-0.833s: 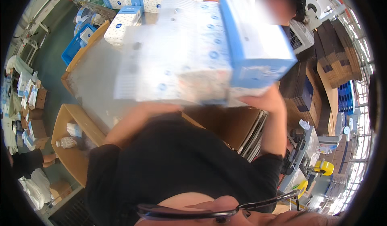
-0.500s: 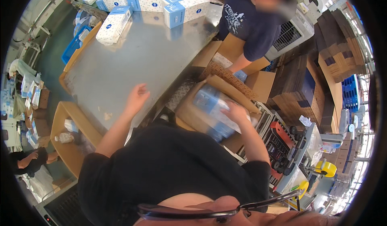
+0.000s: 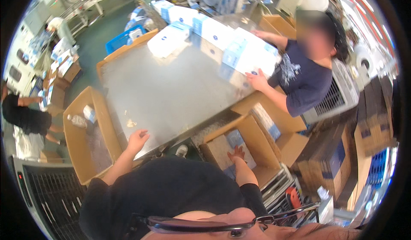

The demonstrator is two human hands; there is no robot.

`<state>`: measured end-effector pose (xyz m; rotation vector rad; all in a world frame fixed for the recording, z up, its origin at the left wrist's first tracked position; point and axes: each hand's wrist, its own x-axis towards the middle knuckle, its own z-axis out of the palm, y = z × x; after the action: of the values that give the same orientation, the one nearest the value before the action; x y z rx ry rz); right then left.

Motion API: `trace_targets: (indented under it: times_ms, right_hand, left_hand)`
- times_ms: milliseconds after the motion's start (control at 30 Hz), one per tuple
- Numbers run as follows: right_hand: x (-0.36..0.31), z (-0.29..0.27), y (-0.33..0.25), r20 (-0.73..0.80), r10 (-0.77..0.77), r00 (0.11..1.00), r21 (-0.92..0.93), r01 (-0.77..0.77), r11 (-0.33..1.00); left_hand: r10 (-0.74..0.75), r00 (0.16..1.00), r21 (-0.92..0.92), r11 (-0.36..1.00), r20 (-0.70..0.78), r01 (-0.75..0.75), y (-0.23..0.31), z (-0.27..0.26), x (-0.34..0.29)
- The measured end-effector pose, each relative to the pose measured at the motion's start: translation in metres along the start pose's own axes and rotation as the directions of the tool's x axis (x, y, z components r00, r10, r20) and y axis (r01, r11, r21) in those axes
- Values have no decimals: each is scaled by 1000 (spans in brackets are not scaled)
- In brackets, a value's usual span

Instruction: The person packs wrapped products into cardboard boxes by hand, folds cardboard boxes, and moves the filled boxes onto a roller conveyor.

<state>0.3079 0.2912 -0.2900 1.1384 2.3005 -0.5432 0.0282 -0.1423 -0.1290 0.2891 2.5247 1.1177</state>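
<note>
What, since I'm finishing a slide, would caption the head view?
Right hand over an open carton, left hand near the table, co-worker's hand at packs.

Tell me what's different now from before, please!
The left hand and right hand let go of the blue-and-white packs they carried, now down in the near cardboard box. Both are open: left by the table's edge, right over the packs, maybe touching. The co-worker's nearer hand rose from the farther box to a pack on the table. The bottle still lies in the left box.
</note>
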Motion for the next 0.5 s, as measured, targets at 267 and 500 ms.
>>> trace_targets:
  times_ms: [267, 500]
  right_hand:
    - [-5, -64, -148, 308, 8, 951, 881, -282, -381]
    - [-44, -112, -178, -704, 356, 614, 707, 564, 426]
  left_hand:
    - [-17, 1000, -68, 997, 21, 18, -2, -12, 70]
    - [183, 980, 5, 983, -78, -184, 33, -13, 274]
